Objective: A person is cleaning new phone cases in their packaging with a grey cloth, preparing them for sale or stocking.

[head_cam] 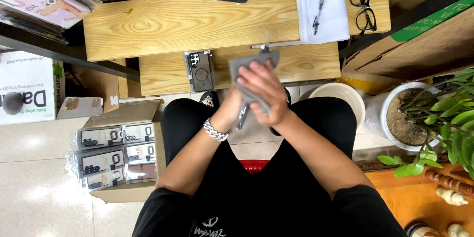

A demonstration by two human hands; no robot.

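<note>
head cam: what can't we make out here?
- Dark item in the hands: mostly hidden by the cloth and right hand.
- Left hand: largely behind the right hand, grip unclear.
- Plant: cut off by right edge.
- Tool tip above the cloth: blurred.

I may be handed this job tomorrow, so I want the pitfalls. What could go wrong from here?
The right hand presses a grey cloth over a dark slim object that the left hand holds in mid-air above the lap; it could slip and drop to the tiled floor. The phone in a clear case lies at the edge of the lower wooden shelf, where an elbow might knock it off.
</note>
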